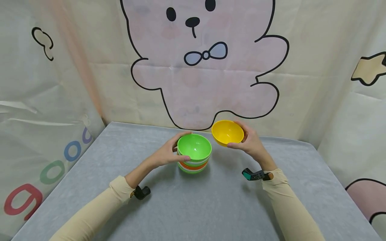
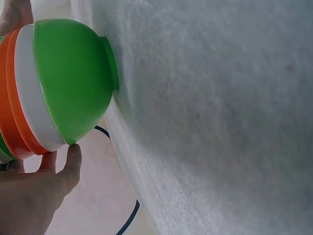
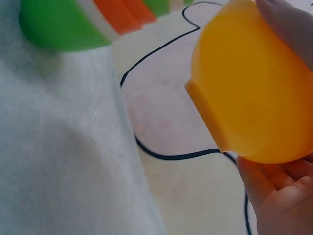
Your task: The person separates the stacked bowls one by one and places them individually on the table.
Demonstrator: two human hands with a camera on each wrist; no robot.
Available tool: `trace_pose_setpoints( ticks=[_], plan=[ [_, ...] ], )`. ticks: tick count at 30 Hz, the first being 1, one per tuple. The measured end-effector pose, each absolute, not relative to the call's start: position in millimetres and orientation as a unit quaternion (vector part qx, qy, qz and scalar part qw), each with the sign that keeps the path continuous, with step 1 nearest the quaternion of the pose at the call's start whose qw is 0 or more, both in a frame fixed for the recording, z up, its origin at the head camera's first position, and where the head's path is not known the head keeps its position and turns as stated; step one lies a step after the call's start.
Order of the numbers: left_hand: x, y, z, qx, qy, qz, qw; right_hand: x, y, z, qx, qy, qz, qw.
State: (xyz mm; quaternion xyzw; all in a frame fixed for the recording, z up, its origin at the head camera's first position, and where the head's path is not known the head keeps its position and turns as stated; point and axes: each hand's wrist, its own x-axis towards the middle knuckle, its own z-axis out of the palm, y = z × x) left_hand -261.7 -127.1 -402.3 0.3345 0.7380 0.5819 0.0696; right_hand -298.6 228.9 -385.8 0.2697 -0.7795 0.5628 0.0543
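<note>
A stack of nested bowls (image 1: 194, 147) stands upright on the grey cloth, green on top with white, orange and green rims beneath. My left hand (image 1: 166, 154) grips it from the left, thumb along the near side and fingers round the far side. In the left wrist view the bottom green bowl (image 2: 73, 78) rests its foot on the cloth. To the right, my right hand (image 1: 252, 143) holds a yellow bowl (image 1: 227, 132) by its right side, raised off the table and tilted so its inside shows. Its foot and underside appear in the right wrist view.
The table (image 1: 193, 207) is covered in grey cloth. A printed curtain (image 1: 193, 93) with a bear drawing hangs behind its far edge, and another printed sheet (image 1: 45, 140) hangs at the left. Each wrist wears a dark strap (image 1: 256, 175).
</note>
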Motion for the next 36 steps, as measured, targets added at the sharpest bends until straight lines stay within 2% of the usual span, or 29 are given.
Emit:
trace_pose_setpoints(
  ticks=[20, 25, 31, 36],
  plan=[
    [-261, -131, -402, 0.325, 0.748, 0.574, 0.077, -327, 221, -433, 0.193, -0.799, 0.570, 0.018],
    [-261, -129, -400, 0.326, 0.747, 0.574, 0.077, -330, 220, -434, 0.169, -0.807, 0.566, 0.007],
    [-260, -128, -400, 0.330, 0.742, 0.578, 0.080, -318, 215, -420, 0.155, -0.825, 0.544, -0.002],
    [-260, -128, -400, 0.331, 0.743, 0.577, 0.078, -329, 219, -437, 0.153, -0.834, 0.529, 0.004]
  ],
)
